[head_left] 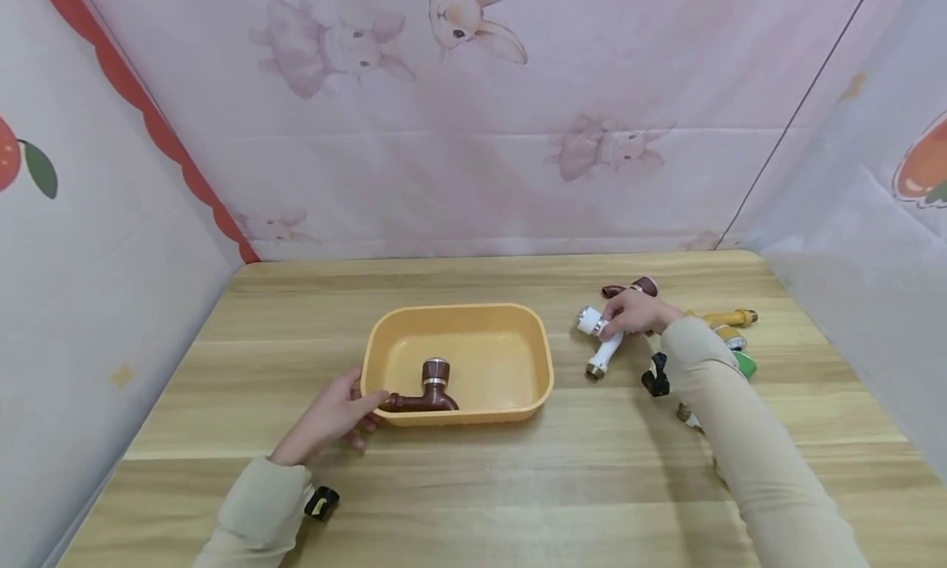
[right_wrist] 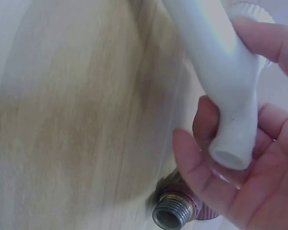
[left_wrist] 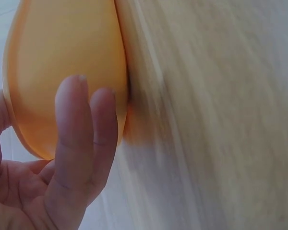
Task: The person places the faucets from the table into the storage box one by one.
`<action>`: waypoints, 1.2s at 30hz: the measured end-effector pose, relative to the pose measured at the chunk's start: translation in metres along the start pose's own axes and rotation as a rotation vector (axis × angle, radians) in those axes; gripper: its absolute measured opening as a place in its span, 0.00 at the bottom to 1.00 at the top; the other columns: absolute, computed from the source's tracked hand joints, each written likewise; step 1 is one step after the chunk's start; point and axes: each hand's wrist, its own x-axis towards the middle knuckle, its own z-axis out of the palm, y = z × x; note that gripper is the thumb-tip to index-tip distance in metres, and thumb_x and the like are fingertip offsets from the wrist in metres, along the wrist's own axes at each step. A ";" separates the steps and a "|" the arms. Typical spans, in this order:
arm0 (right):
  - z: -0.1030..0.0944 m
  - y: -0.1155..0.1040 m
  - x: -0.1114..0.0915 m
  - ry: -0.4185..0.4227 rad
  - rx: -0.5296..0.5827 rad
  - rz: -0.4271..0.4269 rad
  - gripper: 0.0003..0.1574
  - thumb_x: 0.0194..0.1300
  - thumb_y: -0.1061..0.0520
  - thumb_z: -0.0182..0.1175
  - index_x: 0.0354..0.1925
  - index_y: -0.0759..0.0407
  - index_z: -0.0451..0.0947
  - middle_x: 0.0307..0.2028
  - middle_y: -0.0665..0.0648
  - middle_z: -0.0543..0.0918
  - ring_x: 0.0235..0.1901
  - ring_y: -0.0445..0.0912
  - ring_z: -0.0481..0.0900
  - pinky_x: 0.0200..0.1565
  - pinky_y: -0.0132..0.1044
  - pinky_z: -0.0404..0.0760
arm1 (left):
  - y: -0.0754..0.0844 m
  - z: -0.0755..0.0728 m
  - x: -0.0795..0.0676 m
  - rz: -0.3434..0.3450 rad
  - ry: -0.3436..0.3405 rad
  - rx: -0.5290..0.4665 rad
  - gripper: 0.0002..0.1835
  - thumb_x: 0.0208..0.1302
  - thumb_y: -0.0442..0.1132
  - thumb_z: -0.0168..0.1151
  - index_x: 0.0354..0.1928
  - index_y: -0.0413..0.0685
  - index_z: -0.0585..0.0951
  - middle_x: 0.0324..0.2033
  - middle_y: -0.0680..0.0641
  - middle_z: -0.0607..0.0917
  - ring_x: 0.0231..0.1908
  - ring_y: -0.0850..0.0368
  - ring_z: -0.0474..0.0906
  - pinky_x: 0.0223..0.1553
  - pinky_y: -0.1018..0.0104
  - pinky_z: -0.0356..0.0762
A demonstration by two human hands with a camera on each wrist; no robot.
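White tap is near a brown tap the right hand overlaps.

White glossy plastic tap, smooth, metal-tipped; yellow-orange rectangular plastic basin, smooth; left, glossy brown tap, ribbed knob; smooth wood-grain surface.

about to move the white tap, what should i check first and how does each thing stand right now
1. Right grip on the white tap: ok, holding it near its knob.
2. Left grip on the yellow bin: ok, holding its left end.
3. Room beside the brown tap in the bin: ok, space shows to its right.
4. White tap over the bin: not ok, it is to the right, apart.
5. White tap fully off the table: cannot tell.
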 end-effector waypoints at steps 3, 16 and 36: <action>0.001 0.001 0.001 0.001 0.028 -0.004 0.13 0.48 0.60 0.67 0.30 0.66 0.74 0.31 0.57 0.75 0.27 0.43 0.71 0.26 0.35 0.77 | -0.002 0.001 -0.002 -0.005 0.003 0.005 0.26 0.62 0.39 0.57 0.58 0.34 0.63 0.23 0.42 0.78 0.22 0.51 0.76 0.16 0.57 0.80; -0.010 -0.002 -0.003 0.007 0.101 -0.012 0.17 0.51 0.59 0.66 0.37 0.70 0.75 0.32 0.58 0.78 0.29 0.44 0.76 0.34 0.43 0.82 | 0.002 -0.004 -0.002 0.004 0.001 -0.011 0.26 0.62 0.39 0.57 0.59 0.34 0.63 0.25 0.40 0.78 0.23 0.50 0.76 0.18 0.56 0.81; -0.020 -0.012 -0.013 0.073 0.265 -0.040 0.22 0.54 0.59 0.64 0.42 0.74 0.74 0.26 0.52 0.79 0.22 0.41 0.75 0.24 0.32 0.78 | 0.000 -0.005 -0.001 0.000 -0.022 0.009 0.25 0.63 0.40 0.56 0.57 0.35 0.65 0.24 0.40 0.78 0.22 0.50 0.77 0.17 0.57 0.81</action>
